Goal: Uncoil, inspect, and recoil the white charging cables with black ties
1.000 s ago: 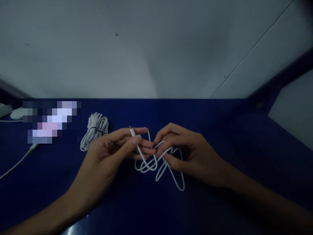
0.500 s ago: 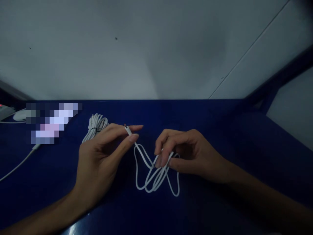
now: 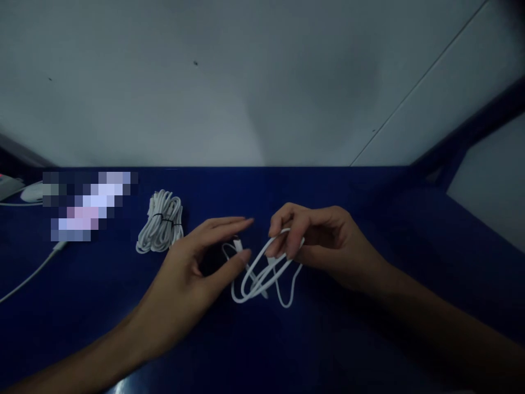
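Observation:
A loose white cable [image 3: 262, 273] lies in loops on the dark blue table [image 3: 369, 328] in front of me. My right hand [image 3: 324, 241] is curled round the upper part of the loops and lifts them a little off the table. My left hand [image 3: 200, 257] is just left of the loops with its fingers stretched out and apart. The cable's plug end [image 3: 237, 243] sits between that thumb and forefinger, and the thumb tip touches the cable. No pinch shows there.
A second white cable, coiled and bound with a black tie [image 3: 161, 221], lies left of my left hand. Further left are a blurred patch [image 3: 88, 205], a thin white lead [image 3: 28, 273] and a pale rounded object [image 3: 30, 191]. A grey wall stands behind the table.
My left hand pinched the plug end and pulled it left, then dropped lower and spread its fingers off it. My right hand gathered the loops and raised them slightly.

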`<move>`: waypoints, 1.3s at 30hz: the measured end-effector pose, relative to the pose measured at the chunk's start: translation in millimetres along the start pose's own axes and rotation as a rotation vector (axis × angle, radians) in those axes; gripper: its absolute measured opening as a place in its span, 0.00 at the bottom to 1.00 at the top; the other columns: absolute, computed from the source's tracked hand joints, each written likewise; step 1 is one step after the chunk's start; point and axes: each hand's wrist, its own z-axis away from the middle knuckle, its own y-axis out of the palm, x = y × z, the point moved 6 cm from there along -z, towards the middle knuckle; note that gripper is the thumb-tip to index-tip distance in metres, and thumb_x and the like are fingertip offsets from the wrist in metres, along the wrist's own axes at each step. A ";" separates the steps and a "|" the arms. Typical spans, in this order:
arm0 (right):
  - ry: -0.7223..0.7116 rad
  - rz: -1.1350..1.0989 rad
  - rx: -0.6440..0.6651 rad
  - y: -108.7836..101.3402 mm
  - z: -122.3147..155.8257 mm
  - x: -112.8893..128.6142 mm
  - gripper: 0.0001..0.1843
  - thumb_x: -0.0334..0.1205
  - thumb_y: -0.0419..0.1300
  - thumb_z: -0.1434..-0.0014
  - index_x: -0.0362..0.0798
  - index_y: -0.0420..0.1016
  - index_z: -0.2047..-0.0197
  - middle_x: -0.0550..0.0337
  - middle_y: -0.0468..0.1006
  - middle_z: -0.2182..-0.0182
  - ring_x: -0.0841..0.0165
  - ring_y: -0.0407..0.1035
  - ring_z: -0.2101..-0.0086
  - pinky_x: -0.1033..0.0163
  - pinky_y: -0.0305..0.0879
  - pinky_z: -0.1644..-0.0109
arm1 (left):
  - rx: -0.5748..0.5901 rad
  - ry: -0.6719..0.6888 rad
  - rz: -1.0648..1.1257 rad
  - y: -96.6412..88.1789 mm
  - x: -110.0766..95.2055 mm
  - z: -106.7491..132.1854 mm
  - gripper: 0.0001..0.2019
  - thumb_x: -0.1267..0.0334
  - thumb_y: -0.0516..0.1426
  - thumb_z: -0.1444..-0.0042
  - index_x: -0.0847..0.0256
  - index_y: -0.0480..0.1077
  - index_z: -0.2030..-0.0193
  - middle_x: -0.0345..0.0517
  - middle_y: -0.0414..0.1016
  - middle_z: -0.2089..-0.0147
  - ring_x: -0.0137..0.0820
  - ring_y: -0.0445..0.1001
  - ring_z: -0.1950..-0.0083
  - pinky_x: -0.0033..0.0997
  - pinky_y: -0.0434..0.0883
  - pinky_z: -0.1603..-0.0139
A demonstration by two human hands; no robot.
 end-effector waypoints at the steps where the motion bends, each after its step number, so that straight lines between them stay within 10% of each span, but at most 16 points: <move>1: -0.005 0.001 -0.024 -1.9 -0.1 -0.5 0.05 0.32 0.76 0.37 0.52 0.89 0.62 0.56 0.83 0.52 0.66 0.84 0.59 0.55 0.84 0.47 | -0.041 -0.031 0.057 -2.3 1.2 0.9 0.20 0.51 0.69 0.35 0.43 0.83 0.37 0.46 0.78 0.29 0.52 0.73 0.28 0.49 0.69 0.27; 10: -0.039 -0.082 -0.195 -14.8 0.3 1.0 0.10 0.32 0.76 0.39 0.59 0.88 0.66 0.62 0.86 0.54 0.65 0.83 0.51 0.55 0.81 0.42 | -0.251 -0.226 0.450 -8.7 26.3 1.3 0.22 0.61 0.67 0.35 0.58 0.77 0.35 0.53 0.82 0.37 0.47 0.81 0.35 0.46 0.75 0.31; 23: -0.063 -0.074 -0.146 -3.5 3.2 7.2 0.11 0.32 0.74 0.35 0.61 0.88 0.64 0.64 0.84 0.41 0.58 0.75 0.35 0.42 0.71 0.27 | 0.214 -0.292 0.542 16.1 22.6 -10.8 0.33 0.67 0.76 0.46 0.56 0.77 0.34 0.54 0.84 0.38 0.46 0.84 0.40 0.47 0.78 0.36; 32: -0.023 -0.243 -0.126 18.1 2.7 8.5 0.10 0.33 0.74 0.35 0.61 0.88 0.64 0.61 0.82 0.37 0.51 0.70 0.30 0.36 0.68 0.27 | 0.183 -0.283 0.550 28.2 21.5 -4.9 0.39 0.73 0.77 0.52 0.57 0.74 0.33 0.51 0.85 0.41 0.44 0.85 0.43 0.49 0.78 0.36; 39: -0.003 -0.290 -0.121 18.3 2.9 6.6 0.09 0.35 0.74 0.34 0.61 0.88 0.64 0.62 0.81 0.36 0.52 0.67 0.29 0.35 0.64 0.24 | 0.246 -0.202 0.561 28.4 9.1 -3.8 0.23 0.70 0.73 0.42 0.58 0.80 0.40 0.51 0.85 0.42 0.39 0.86 0.50 0.40 0.81 0.45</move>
